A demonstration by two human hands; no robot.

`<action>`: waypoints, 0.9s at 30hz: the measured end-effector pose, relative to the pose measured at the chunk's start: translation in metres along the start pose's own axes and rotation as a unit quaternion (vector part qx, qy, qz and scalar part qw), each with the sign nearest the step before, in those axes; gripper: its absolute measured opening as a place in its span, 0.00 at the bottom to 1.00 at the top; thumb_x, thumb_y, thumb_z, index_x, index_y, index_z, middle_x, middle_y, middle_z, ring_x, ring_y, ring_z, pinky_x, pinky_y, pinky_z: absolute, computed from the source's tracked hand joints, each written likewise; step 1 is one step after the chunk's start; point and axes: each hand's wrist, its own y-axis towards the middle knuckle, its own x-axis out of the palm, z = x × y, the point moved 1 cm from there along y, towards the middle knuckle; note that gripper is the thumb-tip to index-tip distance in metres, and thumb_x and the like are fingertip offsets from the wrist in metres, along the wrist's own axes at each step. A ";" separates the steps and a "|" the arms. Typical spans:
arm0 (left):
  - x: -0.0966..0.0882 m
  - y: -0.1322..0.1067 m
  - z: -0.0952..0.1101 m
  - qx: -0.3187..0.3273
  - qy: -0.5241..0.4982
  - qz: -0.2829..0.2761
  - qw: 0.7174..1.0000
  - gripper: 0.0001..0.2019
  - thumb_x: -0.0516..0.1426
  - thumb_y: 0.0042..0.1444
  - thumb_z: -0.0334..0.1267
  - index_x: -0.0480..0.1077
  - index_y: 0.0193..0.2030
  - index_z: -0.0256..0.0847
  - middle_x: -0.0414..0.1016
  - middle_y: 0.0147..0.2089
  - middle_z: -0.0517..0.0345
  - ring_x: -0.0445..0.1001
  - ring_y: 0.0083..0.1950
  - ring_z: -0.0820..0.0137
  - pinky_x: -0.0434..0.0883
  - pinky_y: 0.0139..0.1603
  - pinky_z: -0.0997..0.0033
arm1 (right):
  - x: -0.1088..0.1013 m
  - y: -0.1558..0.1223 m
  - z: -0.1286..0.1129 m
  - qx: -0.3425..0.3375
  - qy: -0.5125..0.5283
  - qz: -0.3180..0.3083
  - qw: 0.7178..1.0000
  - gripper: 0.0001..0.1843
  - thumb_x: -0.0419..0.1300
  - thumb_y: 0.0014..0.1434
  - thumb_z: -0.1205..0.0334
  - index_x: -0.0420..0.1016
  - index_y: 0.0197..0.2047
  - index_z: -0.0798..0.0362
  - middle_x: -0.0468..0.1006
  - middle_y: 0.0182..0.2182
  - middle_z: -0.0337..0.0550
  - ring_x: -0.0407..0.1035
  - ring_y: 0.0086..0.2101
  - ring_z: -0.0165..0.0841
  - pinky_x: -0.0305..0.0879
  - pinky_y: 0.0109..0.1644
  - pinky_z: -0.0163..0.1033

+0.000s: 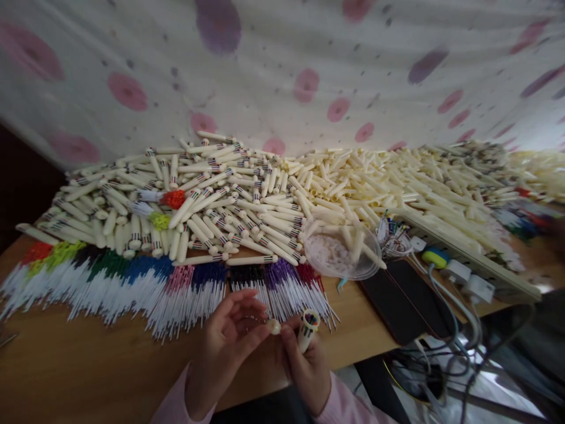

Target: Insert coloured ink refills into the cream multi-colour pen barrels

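Wooden table point(88, 359) bears heaped pens point(247, 206) and refills point(148, 282) (grouped by colour).

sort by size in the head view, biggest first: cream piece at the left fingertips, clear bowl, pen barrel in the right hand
1. Clear bowl
2. Pen barrel, partly covered
3. Cream piece

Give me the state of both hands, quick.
Left hand: thumb and fingers closed on a small cream cap.
Right hand: closed around a pen, its open end up.
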 end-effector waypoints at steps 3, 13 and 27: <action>0.001 0.001 0.000 -0.008 0.016 0.005 1.000 0.20 0.69 0.45 0.34 0.70 0.46 0.42 0.79 0.29 0.62 0.79 0.33 0.70 0.77 0.38 0.75 | 0.000 0.001 0.000 0.003 0.002 -0.003 1.000 0.23 0.53 0.65 0.45 0.70 0.28 0.54 0.62 0.14 0.33 0.52 0.14 0.24 0.47 0.17 0.30; 0.001 0.001 0.003 0.058 0.068 -0.039 0.995 0.05 0.67 0.48 0.34 0.78 0.33 0.44 0.78 0.36 0.59 0.77 0.37 0.72 0.75 0.39 0.79 | -0.001 0.000 -0.002 -0.005 -0.013 -0.005 1.000 0.21 0.53 0.65 0.46 0.71 0.31 0.54 0.62 0.16 0.32 0.53 0.16 0.24 0.48 0.18 0.31; 0.007 -0.005 -0.004 0.132 0.142 -0.036 0.980 0.05 0.62 0.56 0.35 0.80 0.31 0.47 0.82 0.35 0.59 0.79 0.38 0.69 0.74 0.41 0.74 | 0.001 0.005 -0.011 0.024 0.067 -0.045 0.996 0.21 0.52 0.65 0.44 0.62 0.29 0.51 0.54 0.10 0.25 0.46 0.11 0.22 0.42 0.15 0.30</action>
